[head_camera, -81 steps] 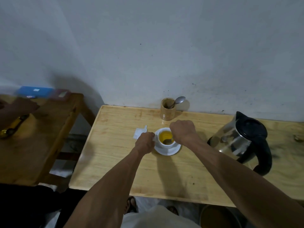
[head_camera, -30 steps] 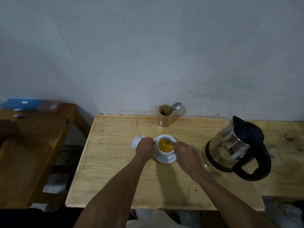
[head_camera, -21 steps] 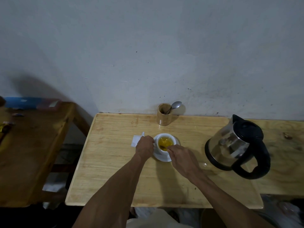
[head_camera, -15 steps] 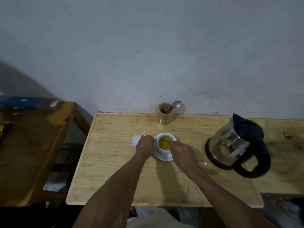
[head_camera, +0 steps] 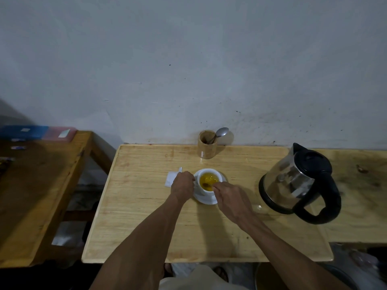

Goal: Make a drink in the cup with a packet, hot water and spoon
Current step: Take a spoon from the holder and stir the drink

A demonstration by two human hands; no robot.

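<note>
Two hands at work on one pale wooden bench (head_camera: 146,216), set against a grey wall.

Item: white cup (head_camera: 208,182) on white saucer (head_camera: 206,199), mid-bench, filled with yellow-orange liquid; water evidently already in.

Item: left hand (head_camera: 182,185), grip closed against the cup's left side, probably on the handle, though the handle itself hidden; judged there to steady the cup against the stirring.

Item: right hand (head_camera: 227,194), fingertips pressed together at the cup's near rim, pinching what appears to be the spoon (head_camera: 207,184), of which only a dark bowl-shape shows under the liquid; shaft too small to make out. Step in hand judged as stirring.

Item: white packet (head_camera: 170,178), lying flat just left of the cup, partly behind the left hand; apparently emptied and set aside within reach.

Item: kettle (head_camera: 297,183), steel body with black lid and handle, standing well apart to the right, handle turned toward the person; clear of the stirring elbow.

Item: wooden holder (head_camera: 207,147) by the wall behind the cup, with a second spoon (head_camera: 219,133) leaning in it, bowl up.

Item: darker side table (head_camera: 37,185) to the left, blue and pink boxes at its far edge.

Risk noted: slopping over the saucer if stirred briskly.
</note>
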